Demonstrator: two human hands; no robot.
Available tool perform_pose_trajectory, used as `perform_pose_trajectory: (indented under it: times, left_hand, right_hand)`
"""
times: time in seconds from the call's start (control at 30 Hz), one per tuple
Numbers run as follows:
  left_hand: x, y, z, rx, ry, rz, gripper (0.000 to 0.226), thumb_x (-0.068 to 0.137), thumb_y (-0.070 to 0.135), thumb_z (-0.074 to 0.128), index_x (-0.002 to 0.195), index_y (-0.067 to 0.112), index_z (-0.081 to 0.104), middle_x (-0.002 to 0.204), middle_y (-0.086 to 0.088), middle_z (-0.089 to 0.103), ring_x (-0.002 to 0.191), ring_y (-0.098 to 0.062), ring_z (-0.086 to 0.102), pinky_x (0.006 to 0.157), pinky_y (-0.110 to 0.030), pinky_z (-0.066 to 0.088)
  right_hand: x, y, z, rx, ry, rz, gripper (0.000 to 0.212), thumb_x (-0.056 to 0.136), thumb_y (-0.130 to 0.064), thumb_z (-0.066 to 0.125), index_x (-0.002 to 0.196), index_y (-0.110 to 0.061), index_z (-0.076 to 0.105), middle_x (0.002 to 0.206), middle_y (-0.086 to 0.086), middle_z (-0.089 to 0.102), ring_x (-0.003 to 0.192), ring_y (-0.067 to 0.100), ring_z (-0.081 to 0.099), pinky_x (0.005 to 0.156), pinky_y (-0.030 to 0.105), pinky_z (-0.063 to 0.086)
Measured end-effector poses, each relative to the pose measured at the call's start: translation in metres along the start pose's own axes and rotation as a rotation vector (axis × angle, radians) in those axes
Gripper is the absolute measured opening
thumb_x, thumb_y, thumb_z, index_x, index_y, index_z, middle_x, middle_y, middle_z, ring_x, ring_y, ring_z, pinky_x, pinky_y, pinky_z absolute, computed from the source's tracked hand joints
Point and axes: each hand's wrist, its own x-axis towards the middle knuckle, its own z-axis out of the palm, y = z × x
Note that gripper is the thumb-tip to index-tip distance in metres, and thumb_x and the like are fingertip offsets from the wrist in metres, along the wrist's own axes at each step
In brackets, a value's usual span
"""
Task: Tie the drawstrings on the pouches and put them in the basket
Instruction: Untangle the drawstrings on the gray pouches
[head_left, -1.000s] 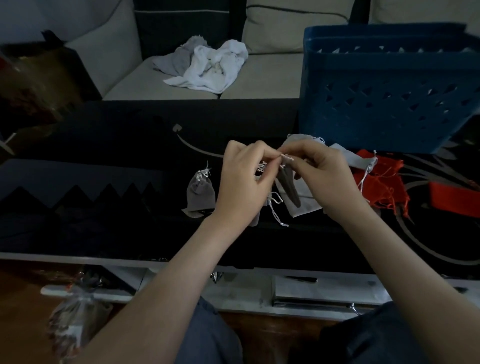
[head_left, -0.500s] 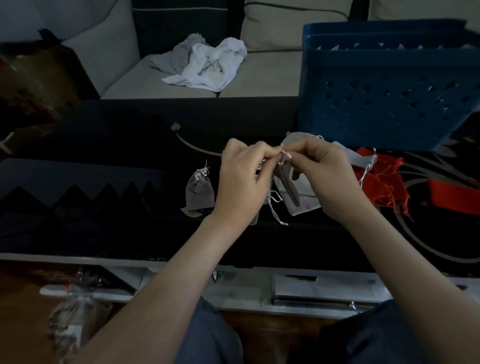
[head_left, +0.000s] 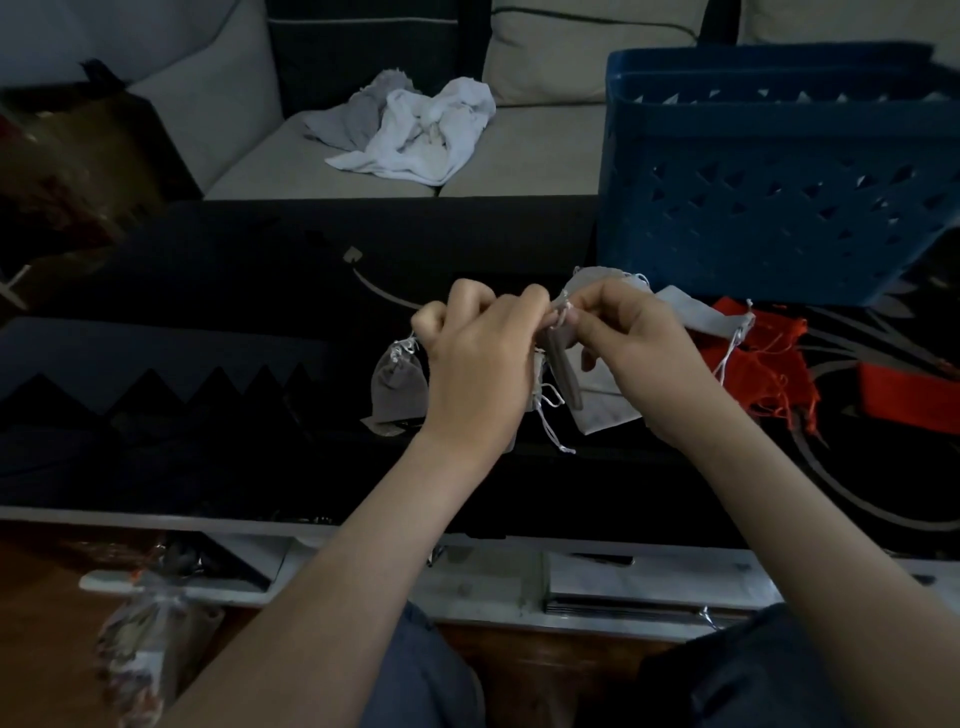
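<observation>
Above table (head_left: 218, 291), pouch (head_left: 564, 376) hangs vertical, mouth up

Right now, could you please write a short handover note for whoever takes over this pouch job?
Hands: left hand and right hand both pinch the drawstring of a dark grey pouch hanging between them.
Done, apparently: one cinched grey pouch on the table, left of the hands.
Flat grey pouches and red pouches lie right, before the blue basket.
Left: finish this tie, tie the others, basket everything; the basket's inside is hidden.
</observation>
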Motion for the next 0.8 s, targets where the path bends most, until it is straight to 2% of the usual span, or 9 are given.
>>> perform_pose_trajectory:
  times: [0.1,0.2,0.27,0.4,0.53,0.6,0.7,0.77,0.8]
  left_hand:
    - [-0.001,-0.005,0.004,0.160,-0.014,0.086,0.006,0.083,0.016,0.067,0.080,0.021,0.064,0.070,0.007,0.058,0.085,-0.016,0.041,0.071,-0.034,0.021]
    - [0.003,-0.006,-0.002,0.228,-0.036,0.093,0.020,0.079,0.005,0.050,0.080,0.019,0.066,0.076,0.003,0.058,0.083,-0.018,0.035,0.068,-0.032,0.018]
    - [0.003,-0.006,-0.004,0.194,-0.083,0.062,0.025,0.076,0.004,0.044,0.079,0.018,0.064,0.076,0.003,0.057,0.083,-0.018,0.034,0.069,-0.029,0.015]
    - [0.002,-0.002,-0.004,0.011,-0.158,-0.109,0.026,0.070,0.005,0.036,0.074,0.019,0.057,0.077,0.007,0.053,0.085,-0.014,0.033,0.070,-0.025,0.008]
    - [0.003,-0.002,-0.006,-0.048,-0.154,-0.139,0.023,0.070,-0.002,0.048,0.073,0.019,0.056,0.083,0.005,0.054,0.089,-0.013,0.033,0.070,-0.026,0.007]
    - [0.002,-0.003,-0.004,-0.123,-0.185,-0.186,0.018,0.073,-0.001,0.057,0.074,0.017,0.057,0.097,0.000,0.054,0.093,-0.010,0.031,0.075,-0.027,0.011]
    - [0.003,-0.010,-0.002,-0.425,-0.356,-0.287,0.014,0.087,0.012,0.054,0.076,0.020,0.052,0.118,0.000,0.053,0.106,-0.013,0.040,0.087,-0.038,0.033]
    - [0.005,-0.016,-0.007,-0.645,-0.562,-0.431,0.022,0.098,0.017,0.046,0.079,0.027,0.046,0.113,0.005,0.059,0.105,-0.006,0.052,0.089,-0.029,0.043]
    - [0.004,-0.018,-0.010,-0.693,-0.639,-0.506,0.020,0.101,0.021,0.043,0.082,0.029,0.044,0.102,0.007,0.062,0.096,0.003,0.055,0.082,-0.020,0.044]
  right_hand:
    - [0.000,0.000,0.000,0.016,0.009,0.030,0.012,0.094,-0.013,0.054,0.084,-0.015,0.061,0.086,0.018,0.061,0.071,0.016,0.054,0.066,0.028,0.047]
    - [0.001,-0.001,-0.001,0.090,0.040,0.081,0.013,0.094,-0.008,0.053,0.083,-0.012,0.059,0.089,0.021,0.062,0.078,0.023,0.065,0.061,0.026,0.055]
    - [0.002,-0.001,-0.002,0.128,0.058,0.121,0.015,0.094,-0.005,0.052,0.081,-0.012,0.056,0.092,0.023,0.062,0.083,0.025,0.068,0.059,0.027,0.057]
    - [0.005,-0.002,0.000,0.191,0.064,0.182,0.016,0.094,-0.004,0.051,0.081,-0.010,0.056,0.087,0.018,0.061,0.071,0.015,0.066,0.056,0.021,0.054]
    - [0.008,-0.003,0.000,0.317,0.040,0.230,0.015,0.095,-0.005,0.050,0.081,-0.010,0.056,0.076,0.007,0.062,0.059,0.007,0.064,0.055,0.021,0.054]
    - [0.008,-0.003,0.000,0.323,0.035,0.232,0.015,0.095,-0.007,0.050,0.082,-0.010,0.056,0.074,0.005,0.062,0.058,0.005,0.063,0.054,0.019,0.053]
    - [0.009,-0.002,-0.002,0.294,0.011,0.221,0.014,0.096,-0.010,0.049,0.084,-0.010,0.056,0.077,0.006,0.062,0.061,0.004,0.063,0.055,0.018,0.052]
    - [0.011,-0.001,0.000,0.304,-0.045,0.218,0.014,0.097,-0.009,0.047,0.086,-0.008,0.057,0.079,0.006,0.063,0.067,0.006,0.063,0.057,0.020,0.053]
    - [0.013,0.001,0.003,0.326,-0.065,0.223,0.015,0.097,-0.008,0.046,0.086,-0.007,0.056,0.080,0.007,0.063,0.070,0.008,0.063,0.059,0.022,0.055]
